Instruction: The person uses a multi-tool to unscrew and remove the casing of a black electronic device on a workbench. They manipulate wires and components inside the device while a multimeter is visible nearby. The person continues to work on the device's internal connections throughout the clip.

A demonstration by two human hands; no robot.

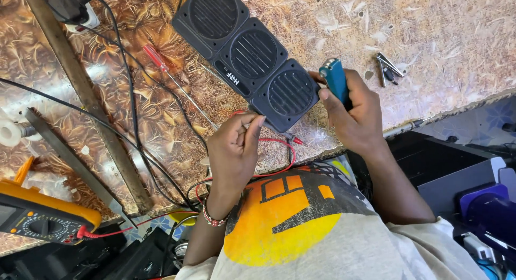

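Your right hand [357, 116] is closed around a blue battery cell [336, 80], fingers wrapped round its lower part and thumb pressed on its side; the cell stands upright above the fist, just beside the right end of the black triple-grille speaker [248, 57]. Your left hand [235, 151] has thumb and forefinger pressed together, pinching a thin red probe lead [279, 151] close to the speaker's near edge; the other fingers are curled under. The lead loops across the worn patterned worktop [441, 38] near its front edge. A red-handled screwdriver [157, 57] lies left of the speaker. A yellow multimeter [40, 218] sits at the far left, well apart. A small metal tool [388, 66] rests right of the cell.
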